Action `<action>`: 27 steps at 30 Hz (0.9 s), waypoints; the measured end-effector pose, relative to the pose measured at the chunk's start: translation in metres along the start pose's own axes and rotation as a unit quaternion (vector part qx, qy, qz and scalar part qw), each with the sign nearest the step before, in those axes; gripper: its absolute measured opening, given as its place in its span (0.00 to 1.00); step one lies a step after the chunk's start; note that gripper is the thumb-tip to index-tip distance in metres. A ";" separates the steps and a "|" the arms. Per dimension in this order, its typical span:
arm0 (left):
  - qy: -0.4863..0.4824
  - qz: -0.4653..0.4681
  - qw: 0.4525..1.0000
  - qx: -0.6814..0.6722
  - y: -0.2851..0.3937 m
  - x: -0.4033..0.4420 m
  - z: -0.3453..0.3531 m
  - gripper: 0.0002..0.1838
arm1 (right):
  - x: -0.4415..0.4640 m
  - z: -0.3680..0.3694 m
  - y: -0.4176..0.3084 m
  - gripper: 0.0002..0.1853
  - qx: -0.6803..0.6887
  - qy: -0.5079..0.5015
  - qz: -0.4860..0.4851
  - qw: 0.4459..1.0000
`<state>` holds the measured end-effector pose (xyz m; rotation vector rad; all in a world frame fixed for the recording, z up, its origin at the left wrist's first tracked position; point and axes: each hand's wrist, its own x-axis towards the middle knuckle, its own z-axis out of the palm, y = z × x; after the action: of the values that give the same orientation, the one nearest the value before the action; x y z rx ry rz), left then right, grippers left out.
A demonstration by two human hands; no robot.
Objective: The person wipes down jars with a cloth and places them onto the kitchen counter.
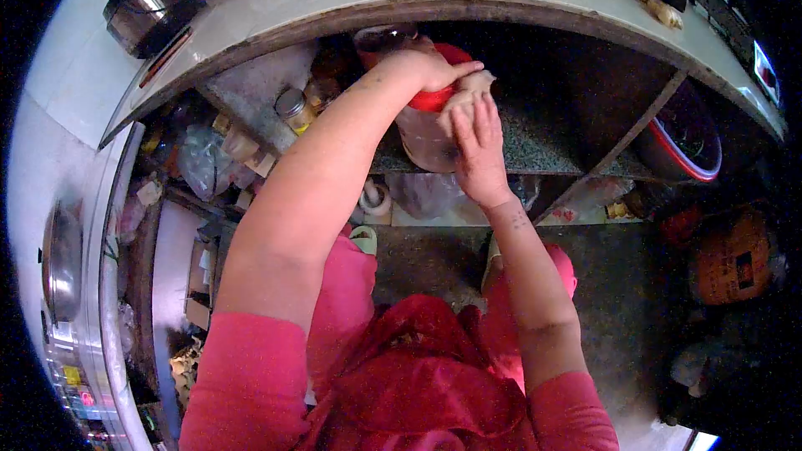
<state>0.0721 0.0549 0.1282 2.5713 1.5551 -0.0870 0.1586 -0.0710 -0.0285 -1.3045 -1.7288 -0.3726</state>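
A large, clear-sided jar (426,140) with a red lid (433,100) stands on the shelf under the counter. My left hand (428,72) lies over the top of the lid, index finger stretched to the right and the other fingers curled down, partly hidden. Against the right side of the lid and jar, my right hand (482,150) presses a pale, crumpled cloth (469,93) under its fingers. Behind my left wrist, another container (384,38) is partly covered.
A small metal-lidded jar (292,105) stands left on the shelf, near plastic bags (205,159). A red-rimmed basin (697,169) sits beyond the divider on the right. Overhead, the counter edge (468,4) bears a rice cooker (154,4). A cardboard box (735,259) is on the right.
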 end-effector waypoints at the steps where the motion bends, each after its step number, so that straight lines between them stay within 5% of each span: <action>1: -0.002 -0.005 1.000 0.005 0.000 -0.001 -0.001 0.64 | 0.002 -0.001 -0.002 0.35 -0.037 -0.004 -0.037 0.999; 11: -0.004 -0.011 1.000 0.006 -0.001 0.006 0.007 0.61 | -0.039 0.014 -0.013 0.32 -0.230 -0.154 -0.160 0.947; 17: 0.099 0.055 0.993 0.011 -0.007 -0.006 0.019 0.54 | -0.058 0.006 0.004 0.30 -0.237 -0.221 -0.180 0.929; 20: 0.063 0.099 0.988 -0.100 -0.019 0.011 0.033 0.49 | -0.063 0.003 0.015 0.30 -0.212 -0.222 -0.159 0.938; 27: 0.002 0.109 0.985 -0.136 -0.020 -0.001 0.019 0.59 | -0.052 -0.001 0.026 0.31 -0.108 -0.138 -0.028 0.984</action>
<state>0.0538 0.0604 0.1081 2.5018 1.1805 0.1418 0.1831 -0.0922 -0.0762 -1.5219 -2.0035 -0.4377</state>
